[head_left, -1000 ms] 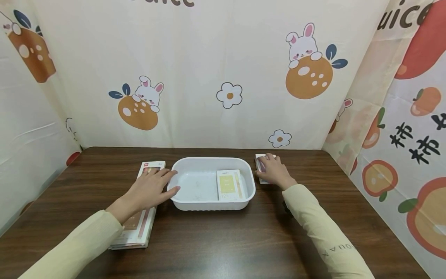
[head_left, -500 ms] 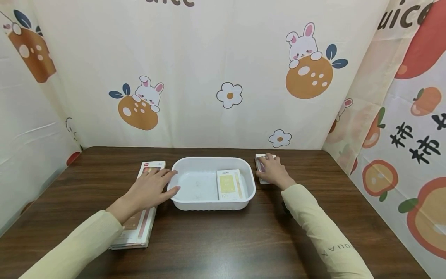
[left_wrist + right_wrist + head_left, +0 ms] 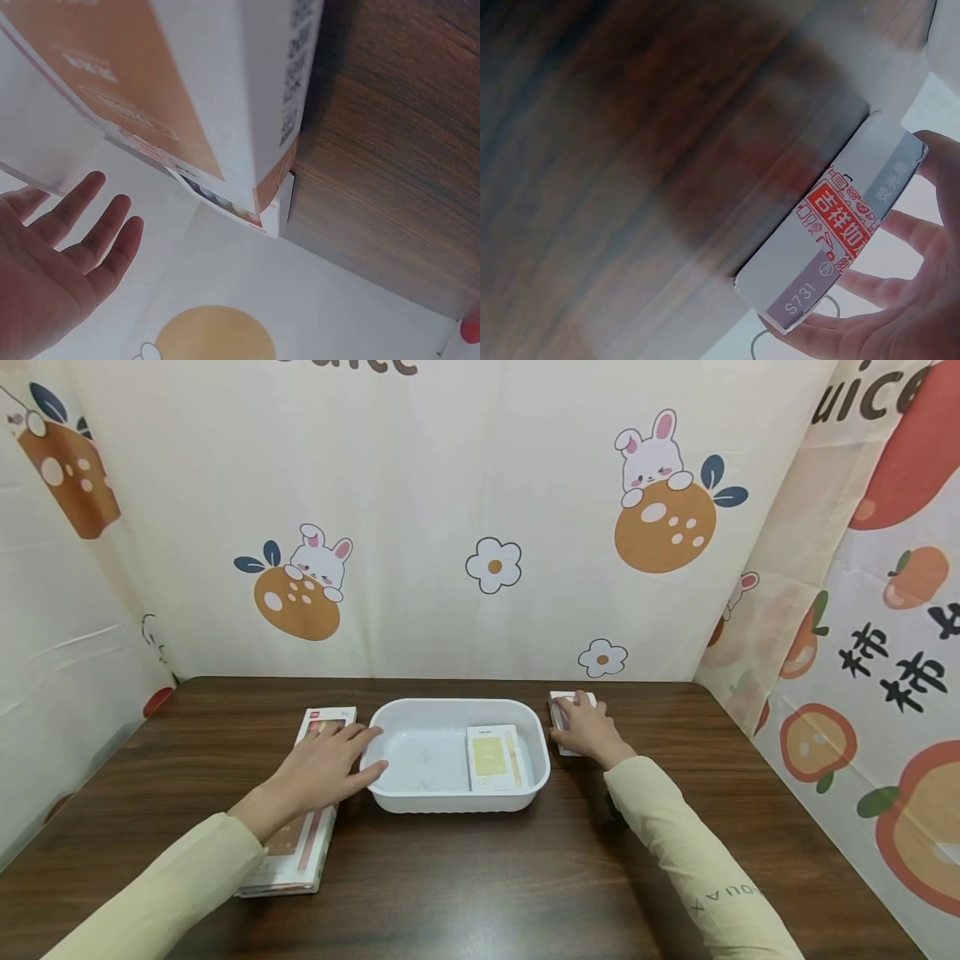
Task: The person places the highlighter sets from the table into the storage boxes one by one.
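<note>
My left hand reaches over tall flat white-and-brown boxes, its fingertips right at the left rim of a white plastic basin. Those fingers look loosely spread and hold nothing in the left wrist view, beside the big box. Beyond the basin's right side, my right hand grips a small white highlighter box lying on the table. Its fingers and thumb span the box from end to end, and a red label and "S731" show on the side. The hand covers most of its top in the head view.
Inside the basin, on the right, lies a white box with a yellow-green panel. All stand on a dark wood table. A printed cloth hangs behind the table's far edge, with more cloth at both sides.
Almost nothing differs. My right hand has shifted very slightly on the highlighter box; the left hand, the basin and the other boxes have stayed in place.
</note>
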The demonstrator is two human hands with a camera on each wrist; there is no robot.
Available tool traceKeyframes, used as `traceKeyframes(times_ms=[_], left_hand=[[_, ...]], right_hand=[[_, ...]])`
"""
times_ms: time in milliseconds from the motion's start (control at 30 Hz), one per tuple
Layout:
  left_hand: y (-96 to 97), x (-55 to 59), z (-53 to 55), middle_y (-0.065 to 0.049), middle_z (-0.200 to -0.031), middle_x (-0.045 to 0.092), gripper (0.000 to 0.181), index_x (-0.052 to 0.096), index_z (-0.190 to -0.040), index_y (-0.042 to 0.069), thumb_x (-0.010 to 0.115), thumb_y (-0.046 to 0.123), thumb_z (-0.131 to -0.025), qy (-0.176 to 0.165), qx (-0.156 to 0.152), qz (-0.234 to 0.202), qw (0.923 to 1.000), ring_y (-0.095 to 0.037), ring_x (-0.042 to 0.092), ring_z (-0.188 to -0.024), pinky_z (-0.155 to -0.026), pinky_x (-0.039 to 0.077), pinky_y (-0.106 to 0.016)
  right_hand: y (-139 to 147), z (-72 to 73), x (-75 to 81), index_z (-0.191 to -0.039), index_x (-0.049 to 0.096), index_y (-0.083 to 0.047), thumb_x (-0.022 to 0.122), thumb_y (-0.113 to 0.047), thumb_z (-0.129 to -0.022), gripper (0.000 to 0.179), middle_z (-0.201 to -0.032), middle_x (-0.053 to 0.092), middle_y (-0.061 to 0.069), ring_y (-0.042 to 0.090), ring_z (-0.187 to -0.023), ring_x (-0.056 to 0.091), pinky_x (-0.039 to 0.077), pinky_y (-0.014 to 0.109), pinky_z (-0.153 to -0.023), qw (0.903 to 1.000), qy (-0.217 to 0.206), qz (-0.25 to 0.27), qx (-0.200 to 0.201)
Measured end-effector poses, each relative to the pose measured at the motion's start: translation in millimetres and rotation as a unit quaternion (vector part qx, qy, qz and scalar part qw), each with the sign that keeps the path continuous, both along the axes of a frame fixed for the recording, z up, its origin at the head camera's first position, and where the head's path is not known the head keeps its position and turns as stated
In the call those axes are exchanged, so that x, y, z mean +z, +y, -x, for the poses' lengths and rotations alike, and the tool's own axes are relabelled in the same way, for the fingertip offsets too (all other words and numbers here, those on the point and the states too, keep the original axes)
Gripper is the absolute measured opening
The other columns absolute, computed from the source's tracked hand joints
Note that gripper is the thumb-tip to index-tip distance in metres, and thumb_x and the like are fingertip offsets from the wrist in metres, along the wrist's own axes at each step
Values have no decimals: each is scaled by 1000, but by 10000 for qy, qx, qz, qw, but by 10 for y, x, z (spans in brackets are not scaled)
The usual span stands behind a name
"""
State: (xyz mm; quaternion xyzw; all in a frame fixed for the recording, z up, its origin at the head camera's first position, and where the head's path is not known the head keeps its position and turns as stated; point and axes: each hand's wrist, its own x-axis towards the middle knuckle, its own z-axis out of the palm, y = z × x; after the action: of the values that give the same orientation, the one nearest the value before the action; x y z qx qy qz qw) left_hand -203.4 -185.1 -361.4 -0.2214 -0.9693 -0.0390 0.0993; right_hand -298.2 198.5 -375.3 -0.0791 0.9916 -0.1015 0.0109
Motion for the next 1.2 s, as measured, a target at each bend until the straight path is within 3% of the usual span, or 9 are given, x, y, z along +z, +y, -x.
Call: traceKeyframes(times_ms=[300, 1200], left_hand=[[-1, -4, 1, -11, -123, 57, 59, 51, -129, 11, 42, 54, -89, -24, 17, -17, 10000, -35, 51, -110, -91, 38, -54], [-9, -16, 14, -12, -123, 57, 60, 51, -129, 11, 42, 55, -89, 1, 19, 12, 10000, -36, 51, -111, -92, 38, -54]], right_hand=[[0, 5, -14, -136, 41, -15, 59, -33, -82, 59, -135, 31, 26, 50, -104, 41, 43, 61, -79, 10000, -26, -8, -73], [-8, -13, 34, -133, 45, -12, 62, -31, -81, 59, -132, 36, 28, 52, -105, 38, 38, 65, -81, 9997, 158, 188, -86]])
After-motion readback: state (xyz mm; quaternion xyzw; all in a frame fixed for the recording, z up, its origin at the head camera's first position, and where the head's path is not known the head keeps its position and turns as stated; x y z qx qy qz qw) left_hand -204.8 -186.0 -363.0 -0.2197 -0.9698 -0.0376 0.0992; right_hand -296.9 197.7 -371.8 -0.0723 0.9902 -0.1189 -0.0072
